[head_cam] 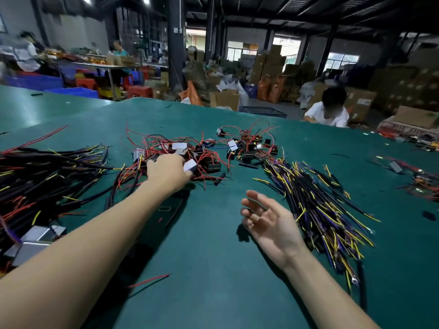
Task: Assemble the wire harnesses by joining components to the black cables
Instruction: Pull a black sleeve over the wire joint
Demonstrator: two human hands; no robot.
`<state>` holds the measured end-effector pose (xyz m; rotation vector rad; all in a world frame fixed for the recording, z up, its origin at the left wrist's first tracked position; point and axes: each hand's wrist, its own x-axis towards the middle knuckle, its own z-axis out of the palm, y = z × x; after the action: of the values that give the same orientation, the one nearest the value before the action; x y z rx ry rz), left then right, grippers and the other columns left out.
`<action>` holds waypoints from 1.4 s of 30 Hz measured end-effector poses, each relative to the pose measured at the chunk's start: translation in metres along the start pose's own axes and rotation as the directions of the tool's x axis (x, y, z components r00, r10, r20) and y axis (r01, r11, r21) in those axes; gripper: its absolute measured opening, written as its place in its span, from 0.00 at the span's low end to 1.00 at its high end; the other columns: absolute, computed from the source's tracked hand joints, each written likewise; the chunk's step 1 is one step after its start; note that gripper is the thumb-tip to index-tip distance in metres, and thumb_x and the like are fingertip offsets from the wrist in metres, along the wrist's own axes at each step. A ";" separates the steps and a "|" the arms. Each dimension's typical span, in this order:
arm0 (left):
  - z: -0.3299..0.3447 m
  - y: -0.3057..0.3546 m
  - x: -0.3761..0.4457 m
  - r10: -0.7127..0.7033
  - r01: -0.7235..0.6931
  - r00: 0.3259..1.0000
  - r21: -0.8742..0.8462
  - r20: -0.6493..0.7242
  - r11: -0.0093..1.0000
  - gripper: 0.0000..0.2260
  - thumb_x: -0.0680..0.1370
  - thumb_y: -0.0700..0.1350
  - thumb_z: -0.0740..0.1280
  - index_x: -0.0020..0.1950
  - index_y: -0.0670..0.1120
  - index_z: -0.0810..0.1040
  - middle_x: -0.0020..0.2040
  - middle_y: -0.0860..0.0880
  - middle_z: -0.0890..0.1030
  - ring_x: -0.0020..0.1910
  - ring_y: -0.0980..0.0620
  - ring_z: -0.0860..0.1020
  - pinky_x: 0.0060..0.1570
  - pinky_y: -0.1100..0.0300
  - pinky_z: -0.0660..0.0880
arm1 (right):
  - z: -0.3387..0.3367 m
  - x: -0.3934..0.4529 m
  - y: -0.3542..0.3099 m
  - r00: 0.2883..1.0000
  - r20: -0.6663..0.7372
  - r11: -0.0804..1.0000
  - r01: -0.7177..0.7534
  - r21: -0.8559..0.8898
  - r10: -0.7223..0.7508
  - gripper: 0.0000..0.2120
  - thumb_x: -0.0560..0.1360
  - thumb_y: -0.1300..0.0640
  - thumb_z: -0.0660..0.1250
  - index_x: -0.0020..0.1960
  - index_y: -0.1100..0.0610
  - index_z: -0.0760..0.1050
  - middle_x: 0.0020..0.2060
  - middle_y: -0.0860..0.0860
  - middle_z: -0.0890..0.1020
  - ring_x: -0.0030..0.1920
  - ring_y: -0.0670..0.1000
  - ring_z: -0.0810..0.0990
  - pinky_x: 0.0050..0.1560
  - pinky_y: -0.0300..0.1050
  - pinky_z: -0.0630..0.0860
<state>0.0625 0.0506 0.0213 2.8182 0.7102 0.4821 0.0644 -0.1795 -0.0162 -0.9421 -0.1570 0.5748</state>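
- Your left hand (169,173) is stretched far forward, forearm running from the near left edge diagonally toward the middle of the green table mat (213,269), back of the hand up.
- Its fingers reach into the heap of small black box components with thin red leads (190,155); a white-faced component (190,166) sits at the fingertips. Fingers are hidden behind the hand, so you cannot tell whether it is pinched or only touched.
- Your right hand (268,219) hovers just above the mat, near and right of centre, palm turned up and leftward, fingers spread and loosely bent, holding nothing.
- Bundle of black cables with yellow and purple wire ends (316,205) lies on the mat just right of the right hand, fanning from far-centre to near-right.
- Larger pile of black cables with red and yellow ends (42,181) lies at the left edge, beside the left forearm; grey metal-looking blocks (31,243) sit at its near end.
- Second cluster of black components with red leads (249,143) lies further back, right of the first heap.
- One loose red wire (149,280) lies near, between the two forearms.
- A person in a white shirt (329,112) sits at the far right edge of the table.
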 end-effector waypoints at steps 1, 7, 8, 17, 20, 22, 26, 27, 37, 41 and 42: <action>-0.003 -0.001 -0.002 -0.002 0.001 1.000 -0.104 -0.009 0.995 0.14 0.77 0.54 0.64 0.48 0.44 0.79 0.47 0.44 0.81 0.52 0.43 0.77 0.58 0.48 0.68 | 0.000 -0.001 0.000 1.000 0.000 1.000 0.002 -0.003 -0.002 0.11 0.66 0.56 0.66 0.45 0.60 0.79 0.35 0.54 0.81 0.33 0.50 0.76 0.30 0.37 0.72; -0.042 0.004 -0.008 0.122 -0.217 0.955 -0.360 -0.269 0.908 0.07 0.77 0.47 0.67 0.48 0.43 0.81 0.45 0.45 0.81 0.48 0.42 0.78 0.51 0.52 0.74 | -0.001 0.000 0.002 1.000 0.007 0.999 0.017 -0.031 -0.017 0.09 0.70 0.57 0.64 0.46 0.60 0.77 0.34 0.54 0.81 0.32 0.49 0.75 0.32 0.38 0.70; -0.049 0.006 -0.009 0.140 -0.272 0.936 -0.415 -0.323 0.868 0.07 0.76 0.44 0.68 0.50 0.42 0.81 0.45 0.45 0.81 0.47 0.44 0.77 0.49 0.55 0.72 | -0.001 0.000 0.002 1.000 0.009 0.999 0.024 -0.034 -0.024 0.08 0.71 0.57 0.63 0.46 0.60 0.77 0.34 0.54 0.81 0.32 0.49 0.75 0.32 0.38 0.70; -0.023 0.046 -0.086 0.485 -0.534 0.843 -0.463 -0.231 0.708 0.12 0.74 0.44 0.71 0.57 0.48 0.82 0.46 0.45 0.81 0.48 0.45 0.77 0.52 0.52 0.72 | 0.002 -0.001 0.000 1.000 0.023 1.000 0.002 0.007 -0.002 0.17 0.80 0.47 0.55 0.55 0.58 0.75 0.43 0.56 0.84 0.36 0.49 0.81 0.39 0.39 0.75; -0.006 0.049 -0.106 0.588 -0.561 0.809 -0.320 -0.012 0.764 0.18 0.76 0.51 0.68 0.66 0.57 0.75 0.48 0.47 0.76 0.52 0.48 0.73 0.55 0.54 0.69 | 0.003 -0.004 -0.001 1.000 0.018 1.000 -0.011 0.007 0.011 0.16 0.80 0.48 0.57 0.52 0.60 0.76 0.43 0.58 0.84 0.41 0.52 0.82 0.40 0.42 0.80; -0.002 0.050 -0.114 0.595 -0.549 0.801 -0.309 0.073 0.777 0.19 0.75 0.53 0.68 0.66 0.57 0.75 0.52 0.47 0.76 0.55 0.48 0.72 0.57 0.53 0.68 | 0.002 -0.005 0.000 1.000 0.005 0.999 0.007 -0.044 -0.006 0.12 0.79 0.53 0.59 0.53 0.61 0.75 0.44 0.57 0.84 0.42 0.52 0.82 0.41 0.43 0.81; -0.004 0.049 -0.124 0.594 -0.465 0.775 -0.442 0.216 0.767 0.15 0.75 0.55 0.69 0.60 0.51 0.80 0.51 0.49 0.82 0.52 0.53 0.78 0.56 0.57 0.72 | 0.001 -0.006 0.004 0.993 -0.025 0.981 0.112 -0.157 -0.118 0.08 0.78 0.58 0.62 0.52 0.60 0.78 0.36 0.53 0.81 0.36 0.49 0.79 0.36 0.41 0.78; -0.007 0.048 -0.123 0.558 -0.396 0.802 -0.509 0.214 0.764 0.13 0.76 0.53 0.69 0.58 0.51 0.81 0.50 0.50 0.84 0.49 0.57 0.80 0.54 0.61 0.73 | 0.001 -0.007 0.005 0.989 -0.028 0.976 0.139 -0.170 -0.146 0.07 0.78 0.60 0.62 0.52 0.60 0.78 0.34 0.52 0.80 0.35 0.48 0.78 0.36 0.39 0.77; -0.002 0.059 -0.089 0.133 0.305 0.924 -0.901 0.359 0.309 0.08 0.79 0.51 0.65 0.48 0.47 0.79 0.45 0.48 0.83 0.41 0.55 0.81 0.47 0.59 0.74 | -0.001 -0.011 0.008 0.969 0.052 0.927 0.246 -0.281 -0.242 0.09 0.78 0.61 0.62 0.48 0.55 0.81 0.31 0.49 0.78 0.33 0.45 0.76 0.35 0.36 0.71; 0.007 0.065 -0.087 0.114 0.289 0.943 -0.940 0.312 0.184 0.07 0.77 0.49 0.68 0.49 0.46 0.80 0.46 0.48 0.84 0.47 0.53 0.81 0.46 0.58 0.72 | -0.003 -0.010 0.009 0.957 0.116 0.857 0.289 -0.426 -0.265 0.08 0.78 0.62 0.64 0.51 0.54 0.79 0.31 0.49 0.80 0.35 0.46 0.77 0.40 0.43 0.76; 0.009 0.065 -0.087 0.114 0.293 0.944 -0.947 0.308 0.135 0.07 0.76 0.48 0.69 0.50 0.46 0.79 0.47 0.48 0.84 0.47 0.52 0.82 0.44 0.60 0.72 | -0.004 -0.010 0.009 0.955 0.136 0.838 0.296 -0.458 -0.263 0.08 0.78 0.62 0.64 0.52 0.54 0.79 0.32 0.48 0.80 0.36 0.46 0.78 0.44 0.49 0.76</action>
<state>0.0209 -0.0492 0.0077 1.4215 0.2474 0.2705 0.0540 -0.1836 -0.0249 -1.3495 -0.5080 0.2947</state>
